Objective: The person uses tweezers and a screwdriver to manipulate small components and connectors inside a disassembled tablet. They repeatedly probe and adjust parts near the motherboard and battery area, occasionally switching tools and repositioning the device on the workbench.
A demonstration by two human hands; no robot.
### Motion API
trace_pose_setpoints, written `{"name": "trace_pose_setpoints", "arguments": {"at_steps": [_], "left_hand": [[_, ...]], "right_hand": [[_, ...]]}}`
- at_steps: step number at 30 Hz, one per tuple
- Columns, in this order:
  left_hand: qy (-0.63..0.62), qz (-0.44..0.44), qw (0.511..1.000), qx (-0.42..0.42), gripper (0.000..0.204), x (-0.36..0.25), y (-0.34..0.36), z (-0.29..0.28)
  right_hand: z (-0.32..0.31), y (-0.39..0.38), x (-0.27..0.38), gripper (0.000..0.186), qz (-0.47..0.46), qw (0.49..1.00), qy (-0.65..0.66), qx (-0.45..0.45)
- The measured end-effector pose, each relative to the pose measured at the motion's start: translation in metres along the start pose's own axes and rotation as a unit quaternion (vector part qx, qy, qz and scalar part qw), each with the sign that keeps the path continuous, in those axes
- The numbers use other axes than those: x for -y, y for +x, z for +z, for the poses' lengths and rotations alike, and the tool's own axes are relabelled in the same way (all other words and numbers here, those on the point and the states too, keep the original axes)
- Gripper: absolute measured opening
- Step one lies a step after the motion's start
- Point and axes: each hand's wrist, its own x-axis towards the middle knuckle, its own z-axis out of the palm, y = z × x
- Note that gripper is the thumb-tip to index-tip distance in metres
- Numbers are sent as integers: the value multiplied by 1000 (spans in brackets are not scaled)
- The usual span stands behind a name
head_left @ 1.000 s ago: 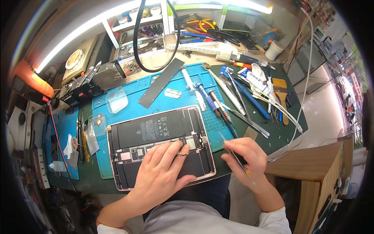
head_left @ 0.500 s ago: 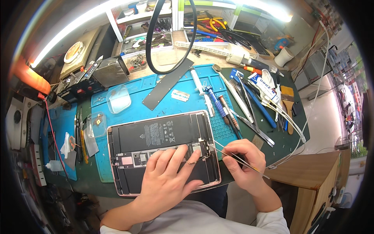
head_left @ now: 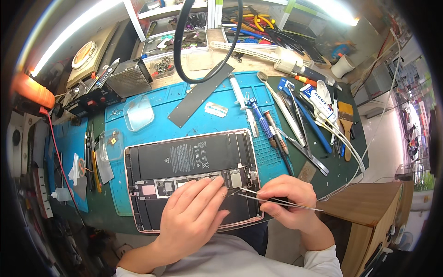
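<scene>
An opened tablet with a pinkish rim lies in front of me, its black battery and a metal-shielded circuit board exposed. My left hand rests on its lower middle, fingers stretched out side by side over the board and the thumb apart. Part of the board is hidden beneath those fingers. In my right hand, at the tablet's right edge, is a pair of metal tweezers. The tips are slightly apart and reach over the tablet's lower right interior, near a dark connector piece beside my left fingertips.
A blue work mat carries a dark strip plate, a razor blade, a syringe and screwdrivers. Brushes, more tweezers and cables lie at the right. Clear plastic trays sit at the left. A black ring hangs overhead.
The tweezer tips have moved left and down, from the tablet's right edge to over its interior. My left fingers have drawn closer together and shifted slightly left.
</scene>
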Motion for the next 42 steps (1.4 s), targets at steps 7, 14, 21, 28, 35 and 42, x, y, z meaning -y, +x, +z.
{"name": "trace_pose_setpoints", "arguments": {"at_steps": [7, 14, 21, 28, 35, 42], "left_hand": [[39, -17, 998, -44, 39, 10, -22, -13], [36, -30, 998, -53, 41, 15, -28, -10], [29, -24, 998, -53, 41, 17, -27, -8], [4, -9, 999, -32, 51, 14, -24, -5], [7, -24, 999, -21, 55, 12, -22, -4], [39, -6, 999, -14, 54, 16, -30, -2]], "right_hand": [[6, 7, 1, 27, -19, 999, 5, 40], [11, 11, 4, 27, -19, 998, -7, 56], [17, 16, 5, 27, -55, 993, -76, 72], [23, 19, 6, 25, -59, 989, -118, 72], [24, 18, 2, 24, -65, 989, -118, 67], [24, 19, 7, 27, -76, 989, -104, 68]]}}
